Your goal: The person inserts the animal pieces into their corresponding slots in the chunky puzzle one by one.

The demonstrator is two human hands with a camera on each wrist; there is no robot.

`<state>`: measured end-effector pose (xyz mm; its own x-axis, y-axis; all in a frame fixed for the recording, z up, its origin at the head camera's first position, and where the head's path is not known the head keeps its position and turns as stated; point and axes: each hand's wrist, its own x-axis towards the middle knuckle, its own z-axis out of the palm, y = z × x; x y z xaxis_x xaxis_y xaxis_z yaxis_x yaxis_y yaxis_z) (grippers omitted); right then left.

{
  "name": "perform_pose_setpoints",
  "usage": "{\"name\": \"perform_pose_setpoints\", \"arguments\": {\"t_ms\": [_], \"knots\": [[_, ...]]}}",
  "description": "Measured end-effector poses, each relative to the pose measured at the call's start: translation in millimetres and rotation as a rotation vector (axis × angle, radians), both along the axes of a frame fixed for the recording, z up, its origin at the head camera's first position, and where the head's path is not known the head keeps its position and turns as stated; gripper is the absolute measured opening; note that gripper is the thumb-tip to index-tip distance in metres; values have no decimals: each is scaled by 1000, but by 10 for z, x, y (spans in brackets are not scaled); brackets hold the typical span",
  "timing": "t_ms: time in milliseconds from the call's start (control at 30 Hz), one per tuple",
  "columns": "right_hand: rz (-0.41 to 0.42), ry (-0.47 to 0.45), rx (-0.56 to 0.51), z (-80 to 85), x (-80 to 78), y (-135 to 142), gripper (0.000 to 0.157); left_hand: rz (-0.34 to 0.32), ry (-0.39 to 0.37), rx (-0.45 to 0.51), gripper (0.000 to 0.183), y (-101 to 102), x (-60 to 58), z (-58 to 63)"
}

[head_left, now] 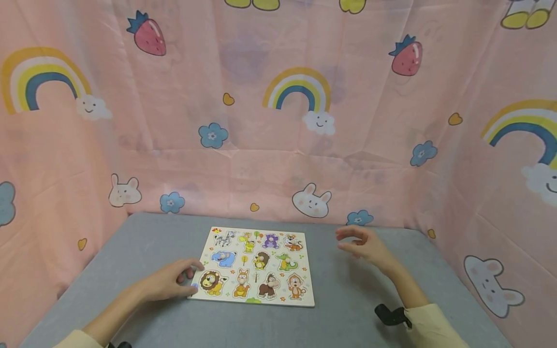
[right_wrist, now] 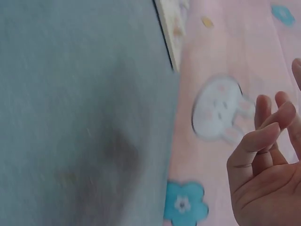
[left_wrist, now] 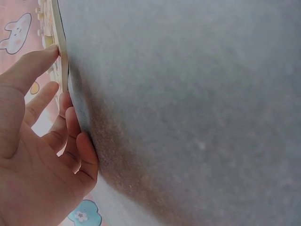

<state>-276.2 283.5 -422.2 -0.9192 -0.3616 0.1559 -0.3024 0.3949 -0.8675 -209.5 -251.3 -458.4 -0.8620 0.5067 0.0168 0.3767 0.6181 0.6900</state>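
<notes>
A white wooden peg puzzle board [head_left: 283, 280] lies flat on the table, with animal pieces such as a lion [head_left: 211, 282], an elephant [head_left: 224, 259] and a crocodile [head_left: 287, 262] in their places. My left hand [head_left: 167, 280] rests at the board's left edge. In the left wrist view, the thumb of that left hand [left_wrist: 42, 155] touches the edge of the board [left_wrist: 62, 52], and the other fingers are loosely bent beside it. To the right of the board, my right hand [head_left: 365, 246] hovers above the table, fingers loosely bent, holding nothing; the right wrist view shows the same hand [right_wrist: 268, 183].
The grey table [head_left: 344, 319] extends around the board on all sides. A pink printed curtain [head_left: 243, 183] stands behind it and along both sides. Dark wrist-worn devices, one [head_left: 391, 315] at the right sleeve, sit near the cuffs.
</notes>
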Motion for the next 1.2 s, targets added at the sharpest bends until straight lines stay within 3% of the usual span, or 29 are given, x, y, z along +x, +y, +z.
{"name": "perform_pose_setpoints", "arguments": {"t_ms": [300,667,833,1200], "knots": [[-80,18,45,46,9,561,43,-3,12,-6,46,4,11,15],[-178,63,77,52,186,1132,42,-4,21,-3,46,2,13,19],[-202,16,72,-2,241,1276,43,-5,14,-4,45,-5,13,13],[-172,-108,125,-189,371,1464,53,-12,17,-3,45,-3,3,4]]}}
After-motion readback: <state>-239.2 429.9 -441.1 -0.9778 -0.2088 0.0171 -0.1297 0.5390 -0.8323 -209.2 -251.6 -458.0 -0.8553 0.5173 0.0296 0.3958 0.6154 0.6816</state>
